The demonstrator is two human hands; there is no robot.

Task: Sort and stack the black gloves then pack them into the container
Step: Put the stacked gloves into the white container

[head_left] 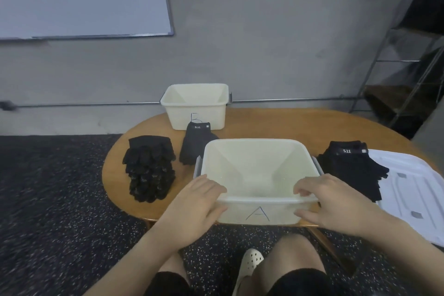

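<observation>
Two cream containers stand on the wooden table (pixel 300 125) — container A (pixel 258 211) at its near edge, container B (pixel 195 106) at its far edge. Three lots of black gloves: a mesh stack (pixel 149 170) left of A, a single glove (pixel 195 144) behind A's left corner, a stack (pixel 353 168) to A's right. One white lid (pixel 413 190) — far right.

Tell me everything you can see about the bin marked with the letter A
The bin marked A is a cream, slightly translucent plastic tub, rectangular with a rolled rim and sloping walls. It sits upright and empty at the near edge of the wooden table, a hand-drawn A on its near wall. The left hand and right hand grip its near corners, fingers over the rim. Grey handle clips show at both sides.
</observation>
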